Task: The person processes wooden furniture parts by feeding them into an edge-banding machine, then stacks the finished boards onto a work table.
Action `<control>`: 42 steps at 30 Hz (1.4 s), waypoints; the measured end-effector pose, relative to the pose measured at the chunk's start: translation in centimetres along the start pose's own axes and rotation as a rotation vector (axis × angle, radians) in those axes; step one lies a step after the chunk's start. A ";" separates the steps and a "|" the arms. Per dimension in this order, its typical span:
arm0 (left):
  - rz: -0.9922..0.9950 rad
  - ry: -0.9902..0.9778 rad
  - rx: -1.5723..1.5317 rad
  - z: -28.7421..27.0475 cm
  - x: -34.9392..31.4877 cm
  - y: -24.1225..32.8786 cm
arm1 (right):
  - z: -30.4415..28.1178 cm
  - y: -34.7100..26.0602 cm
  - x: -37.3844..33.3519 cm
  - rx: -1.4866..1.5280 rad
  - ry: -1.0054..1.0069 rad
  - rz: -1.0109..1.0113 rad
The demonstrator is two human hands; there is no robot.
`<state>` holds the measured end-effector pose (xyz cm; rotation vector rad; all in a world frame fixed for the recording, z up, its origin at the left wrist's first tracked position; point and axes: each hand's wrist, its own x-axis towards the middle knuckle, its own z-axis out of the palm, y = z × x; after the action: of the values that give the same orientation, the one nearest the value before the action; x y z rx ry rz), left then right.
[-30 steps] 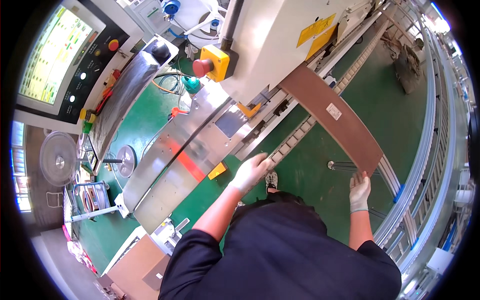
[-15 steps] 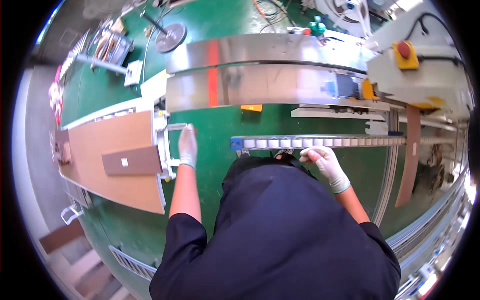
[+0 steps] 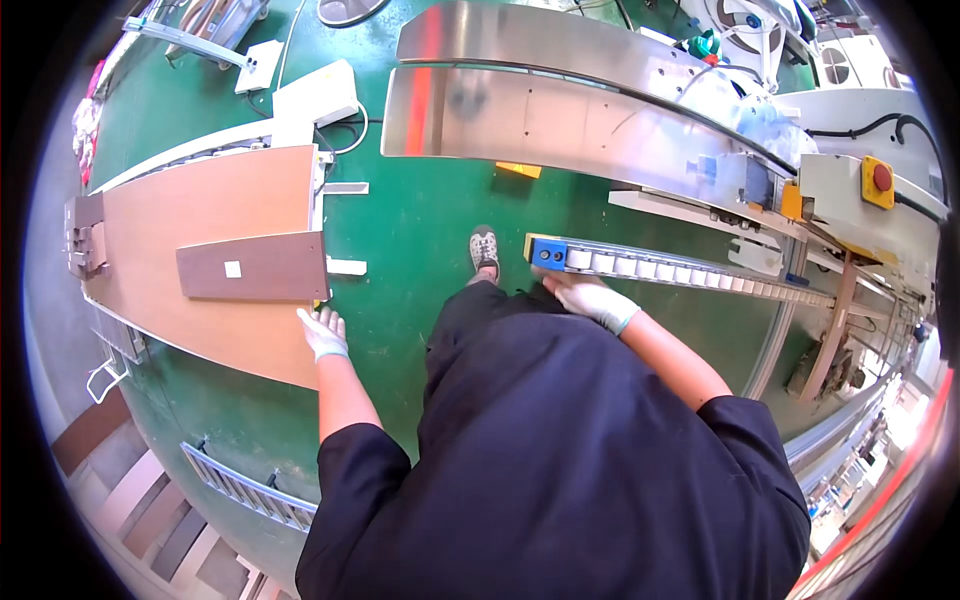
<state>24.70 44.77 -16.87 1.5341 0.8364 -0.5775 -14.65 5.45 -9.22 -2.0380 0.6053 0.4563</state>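
Bright light, pale glare on the metal table (image 3: 560,112), curved fisheye edges

A flat brown board (image 3: 285,268), marked with a small white label (image 3: 233,269), is laid lengthwise on the tan counter (image 3: 215,190) toward nine o'clock, its three-o'clock end set at the counter's edge.

The board (image 3: 270,266) is dark brown, its label (image 3: 233,269) white, the tabletop (image 3: 220,198) tan, the floor (image 3: 410,225) green.
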 end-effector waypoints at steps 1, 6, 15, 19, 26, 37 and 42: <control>0.002 -0.038 -0.013 0.2 1.1 0.7 | -0.3 -1.0 0.1 -0.013 0.047 0.049; -0.067 -0.123 -0.152 3.4 3.7 0.8 | 0.1 -1.4 -1.8 -0.115 0.305 0.093; 0.031 -0.241 -0.179 3.2 2.9 -1.1 | 3.4 4.6 -4.5 0.534 0.543 0.359; -0.062 -0.266 -0.144 3.0 1.8 -2.2 | 2.1 2.7 -4.7 -0.090 0.458 0.292; -0.117 -0.305 -0.078 4.6 0.4 -2.3 | 4.2 2.5 -1.2 -0.123 0.643 0.272; -0.081 -0.356 -0.063 3.7 1.0 -1.7 | 4.5 3.4 -2.2 -0.442 0.719 0.354; -0.077 -0.319 -0.060 3.7 0.9 -1.8 | 4.0 2.3 -2.1 -0.277 0.746 0.516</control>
<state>24.26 41.27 -19.21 1.3151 0.6625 -0.8223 -17.98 8.38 -11.65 -2.2910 1.6145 0.0451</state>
